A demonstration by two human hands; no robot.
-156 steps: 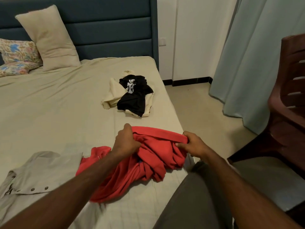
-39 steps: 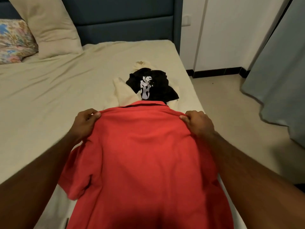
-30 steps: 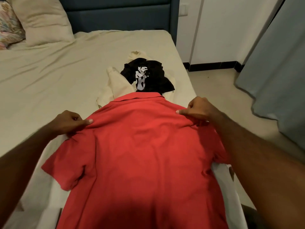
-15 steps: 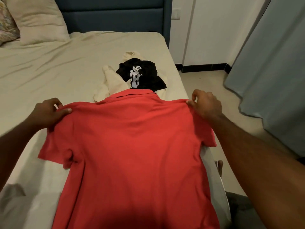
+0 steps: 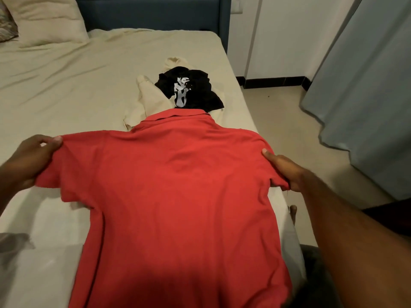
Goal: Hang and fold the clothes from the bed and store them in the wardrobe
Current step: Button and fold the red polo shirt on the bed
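Setting: a home bedroom. Under my hands, a bed (image 5: 93, 90) in a creased cream sheet. Beyond my reach, a padded blue headboard (image 5: 153, 13); far left of my left hand, a cream pillow (image 5: 47, 20). Right of my right hand, tiled floor (image 5: 287, 121), white wall with dark skirting (image 5: 273, 82), and a grey-blue curtain (image 5: 369, 92).

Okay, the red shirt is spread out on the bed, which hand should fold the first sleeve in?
Left, probably. The left hand already pinches the sleeve of the red polo shirt, which lies wholly on the bed. The right hand grips the other sleeve at the mattress edge, with less room.
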